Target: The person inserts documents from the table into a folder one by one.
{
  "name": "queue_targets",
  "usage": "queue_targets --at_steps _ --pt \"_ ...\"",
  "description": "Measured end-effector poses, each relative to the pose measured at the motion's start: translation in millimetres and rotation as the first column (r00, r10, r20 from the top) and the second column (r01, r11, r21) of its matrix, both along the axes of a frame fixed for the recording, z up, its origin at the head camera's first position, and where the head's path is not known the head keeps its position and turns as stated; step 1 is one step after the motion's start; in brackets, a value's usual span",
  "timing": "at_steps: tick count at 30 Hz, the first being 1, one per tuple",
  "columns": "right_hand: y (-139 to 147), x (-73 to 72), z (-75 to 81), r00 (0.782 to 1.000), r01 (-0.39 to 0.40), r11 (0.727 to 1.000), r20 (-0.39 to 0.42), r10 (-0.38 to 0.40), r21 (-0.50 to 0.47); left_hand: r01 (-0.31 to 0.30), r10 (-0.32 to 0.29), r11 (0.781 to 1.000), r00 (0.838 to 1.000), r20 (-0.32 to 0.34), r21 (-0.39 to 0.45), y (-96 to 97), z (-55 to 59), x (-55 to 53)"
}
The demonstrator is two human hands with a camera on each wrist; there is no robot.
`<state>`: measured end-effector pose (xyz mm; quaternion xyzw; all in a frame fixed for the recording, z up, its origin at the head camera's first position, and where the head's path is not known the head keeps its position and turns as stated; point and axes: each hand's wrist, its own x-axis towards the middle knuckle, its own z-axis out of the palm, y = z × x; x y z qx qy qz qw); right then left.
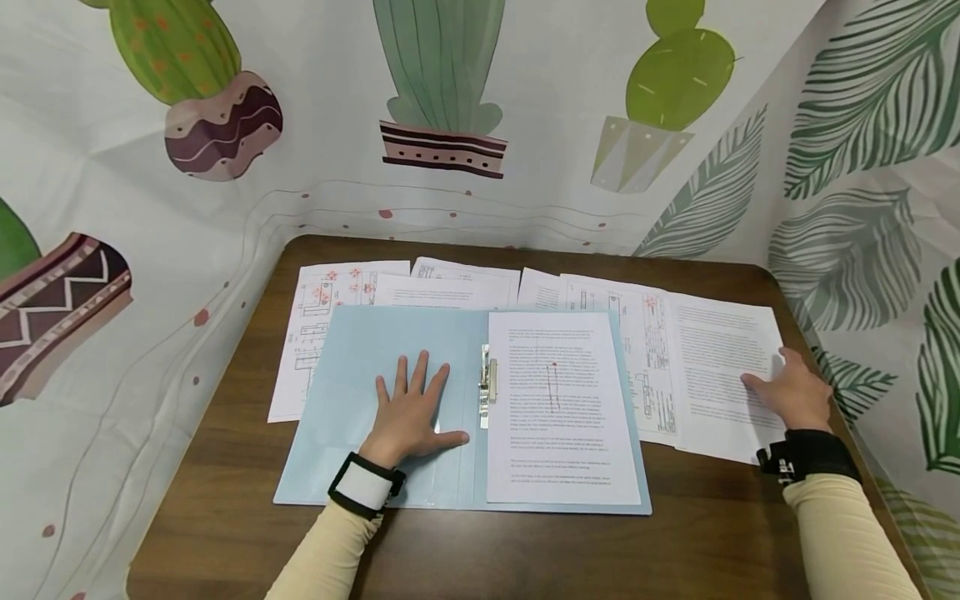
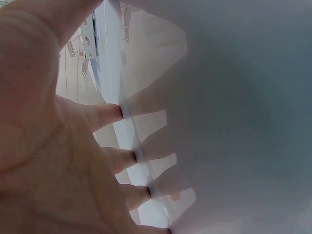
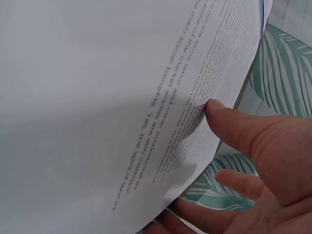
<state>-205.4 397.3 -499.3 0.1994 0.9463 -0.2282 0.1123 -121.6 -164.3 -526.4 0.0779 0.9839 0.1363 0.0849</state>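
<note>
A light blue folder [image 1: 375, 333] lies spread flat, with a metal clip [image 1: 487, 386] along its spine and a printed sheet [image 1: 562, 450] on its right side. My left hand [image 1: 411, 408] rests on the bare left cover, fingers spread; in the left wrist view the fingertips press its shiny surface. At the far right, my right hand [image 1: 801, 392] grips the edge of another printed sheet [image 1: 723, 367]. The right wrist view shows the thumb [image 3: 229, 117] on top of the print, while other fingers disappear beneath the edge.
More papers stick out from behind the folder: a sheet with drawings and red marks [image 1: 315, 292] at left, text pages [image 1: 465, 287] in the middle, and a drawing sheet [image 1: 652, 358] partly under the right-hand page. The brown table [image 1: 510, 558] meets a cactus-printed cloth [image 1: 540, 175] behind.
</note>
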Motion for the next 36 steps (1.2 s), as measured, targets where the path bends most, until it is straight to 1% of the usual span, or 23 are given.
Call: queue_targets --at_steps 8,14,19,24,28,32,36 --pt "-2.8 -2.5 -1.3 0.999 -0.015 0.999 -0.032 0.016 0.032 -0.004 0.004 1.0 1.0 0.004 0.008 0.3 1.7 1.1" --pt "-3.4 -2.2 -1.1 0.999 0.002 0.999 -0.054 0.001 0.043 -0.006 0.006 1.0 1.0 0.007 0.012 0.4 0.7 0.7" --pt "-1.9 -2.2 0.5 0.996 0.019 1.0 -0.082 -0.017 0.023 -0.009 0.008 1.0 1.0 0.016 0.004 0.7 0.9 -0.4" --pt "0.1 -2.9 -1.5 0.994 0.034 0.999 -0.101 -0.033 0.01 -0.008 0.008 1.0 1.0 0.02 0.002 1.1 1.9 -1.1" --pt "0.6 -4.1 -3.6 0.988 0.041 0.999 -0.148 -0.037 0.028 -0.01 0.01 1.0 1.0 0.022 0.003 1.5 2.6 -1.2" --pt "1.1 -5.8 -4.4 0.98 0.086 0.996 -0.183 -0.079 0.032 -0.011 0.011 1.0 1.0 0.022 0.009 1.5 2.5 -1.3" --pt "4.8 -5.8 -4.7 0.975 0.136 0.99 -0.18 -0.128 0.032 -0.009 0.009 1.0 1.0 0.022 0.007 0.8 1.7 -1.3"
